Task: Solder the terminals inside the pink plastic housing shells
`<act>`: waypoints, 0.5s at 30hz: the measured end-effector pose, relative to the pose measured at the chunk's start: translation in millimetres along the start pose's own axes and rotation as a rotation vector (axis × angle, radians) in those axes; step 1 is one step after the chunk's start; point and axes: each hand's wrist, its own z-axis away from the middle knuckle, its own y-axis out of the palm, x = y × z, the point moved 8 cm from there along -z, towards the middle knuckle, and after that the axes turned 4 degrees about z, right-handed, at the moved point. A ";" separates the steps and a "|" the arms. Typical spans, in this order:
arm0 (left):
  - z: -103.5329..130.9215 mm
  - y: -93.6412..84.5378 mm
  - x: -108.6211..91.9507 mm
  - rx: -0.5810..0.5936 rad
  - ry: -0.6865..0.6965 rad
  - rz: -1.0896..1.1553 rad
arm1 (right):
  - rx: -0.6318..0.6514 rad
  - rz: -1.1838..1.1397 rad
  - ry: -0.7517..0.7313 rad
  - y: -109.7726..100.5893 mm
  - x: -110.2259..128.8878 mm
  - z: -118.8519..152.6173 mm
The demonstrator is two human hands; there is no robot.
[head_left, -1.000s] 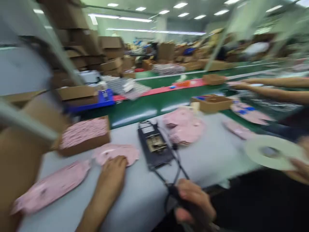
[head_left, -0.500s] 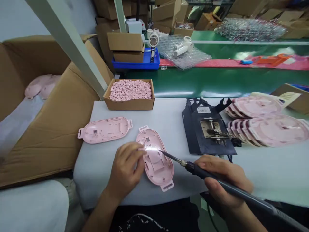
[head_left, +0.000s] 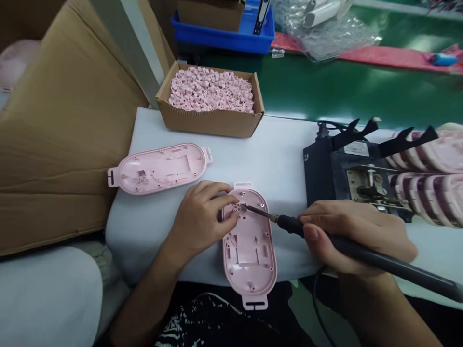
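Observation:
An oval pink plastic shell (head_left: pixel 249 246) lies on the table in front of me, its hollow side up. My left hand (head_left: pixel 206 212) reaches over its upper left edge, thumb and fingers curled close together; anything small between the fingertips is hidden. In my right hand (head_left: pixel 356 236) is a dark soldering iron (head_left: pixel 289 224), gripped like a pen. The iron's thin tip meets the shell at a small grey rectangle (head_left: pixel 243 207), right beside my left fingertips. A second pink shell (head_left: pixel 164 168) rests further left, also hollow side up.
Behind the shells stands a cardboard box (head_left: pixel 213 123) full of small pink parts. A black iron stand (head_left: pixel 320 168) is at the right, next to stacked pink shells (head_left: pixel 427 197). A large carton (head_left: pixel 72 130) borders the left, and a blue tray (head_left: pixel 224 38) sits at the back.
The view has tilted down and shifted closer. The iron's tip has moved from the shell's middle to the grey rectangle near its far end, and my left fingertips have come in beside it.

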 end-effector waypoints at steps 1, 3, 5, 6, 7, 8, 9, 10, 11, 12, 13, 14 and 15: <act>-0.6 0.6 -0.4 0.003 -0.003 -0.002 | 0.014 -0.006 -0.006 1.1 0.5 -0.5; -2.4 1.4 -0.7 -0.001 -0.014 -0.013 | 0.032 -0.008 -0.008 2.5 1.3 -1.0; -4.2 2.1 -0.9 -0.009 -0.030 -0.025 | 0.046 -0.021 -0.009 3.4 2.2 -0.9; -4.8 2.6 -1.2 -0.012 -0.036 -0.031 | 0.054 -0.030 -0.005 3.7 2.3 -0.8; -5.3 3.1 -1.4 -0.014 -0.045 -0.034 | 0.064 -0.036 -0.007 4.2 2.8 -0.9; -5.6 3.9 -1.6 -0.014 -0.054 -0.035 | 0.068 -0.035 -0.004 4.2 2.9 -1.1; -5.8 4.6 -1.6 -0.012 -0.066 -0.036 | 0.072 -0.030 -0.001 4.3 2.9 -1.5; -6.0 5.3 -1.5 -0.012 -0.079 -0.037 | 0.073 -0.020 0.002 4.2 2.9 -2.0; -6.1 6.0 -1.3 -0.009 -0.093 -0.038 | 0.077 -0.007 0.009 4.4 2.5 -2.6; -6.2 6.6 -1.3 -0.006 -0.105 -0.037 | 0.083 0.006 0.014 4.9 2.3 -3.2; -6.4 7.0 -1.5 -0.004 -0.112 -0.037 | 0.090 0.012 0.015 5.4 2.3 -3.7; -6.7 7.3 -1.8 -0.001 -0.116 -0.037 | 0.095 0.013 0.016 5.8 2.5 -4.3; -6.9 7.4 -2.1 0.000 -0.119 -0.036 | 0.097 0.014 0.014 5.9 2.9 -4.9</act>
